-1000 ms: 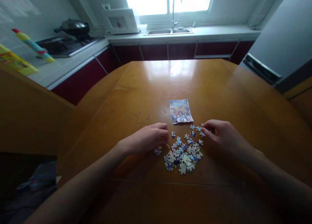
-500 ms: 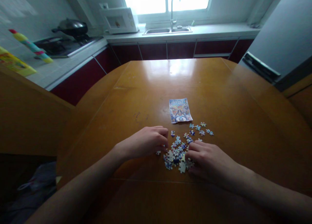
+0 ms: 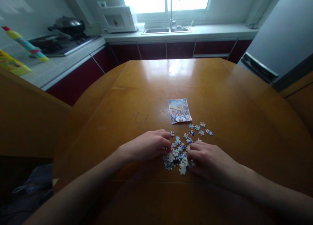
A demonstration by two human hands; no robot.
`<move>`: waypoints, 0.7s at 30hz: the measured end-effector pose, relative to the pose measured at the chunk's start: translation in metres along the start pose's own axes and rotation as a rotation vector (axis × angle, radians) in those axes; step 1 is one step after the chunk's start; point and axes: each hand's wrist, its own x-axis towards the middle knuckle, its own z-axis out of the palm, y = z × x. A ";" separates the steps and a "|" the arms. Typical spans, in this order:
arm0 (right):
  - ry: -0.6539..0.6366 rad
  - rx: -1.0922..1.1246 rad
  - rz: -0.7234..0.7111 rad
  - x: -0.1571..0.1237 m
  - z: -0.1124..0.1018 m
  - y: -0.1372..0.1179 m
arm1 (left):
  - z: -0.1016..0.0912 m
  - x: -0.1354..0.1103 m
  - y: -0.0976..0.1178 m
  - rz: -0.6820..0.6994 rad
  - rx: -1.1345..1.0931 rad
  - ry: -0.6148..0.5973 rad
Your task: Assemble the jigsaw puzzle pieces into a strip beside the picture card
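A loose heap of small jigsaw puzzle pieces point(image 3: 180, 151) lies on the wooden table point(image 3: 132, 104), some face up in blue and white, others pale side up. My left hand point(image 3: 156, 144) is at the heap's left edge, its fingers curled down and pressed together; what lies under the fingertips is hidden. On the right edge, my right hand point(image 3: 206, 156) bends its fingers over a pale puzzle piece point(image 3: 192, 163), partly covered by them. Beyond the heap lies a printed picture sheet point(image 3: 180, 110) with a penguin at its lower edge.
Several stray pieces point(image 3: 201, 133) are scattered right of the heap, just below the sheet. Past the table stand a counter with a sink point(image 3: 156, 30), a microwave point(image 3: 118, 19) and a stove with a black wok point(image 3: 69, 25). A fridge point(image 3: 276, 35) is at right.
My left hand has moved slightly right and down to the heap, covering the piece seen below it before. My right hand stays almost in place. The whole view has shifted a little.
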 end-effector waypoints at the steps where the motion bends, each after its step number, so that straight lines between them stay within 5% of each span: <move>1: 0.004 0.006 0.011 0.000 0.000 0.001 | 0.000 0.000 0.000 0.009 -0.004 0.002; 14: 0.136 -0.101 0.054 0.003 0.008 0.004 | 0.005 -0.001 -0.002 -0.007 -0.008 -0.003; 21: 0.226 -0.042 -0.068 0.011 0.027 -0.010 | 0.007 0.001 0.001 0.005 -0.019 -0.036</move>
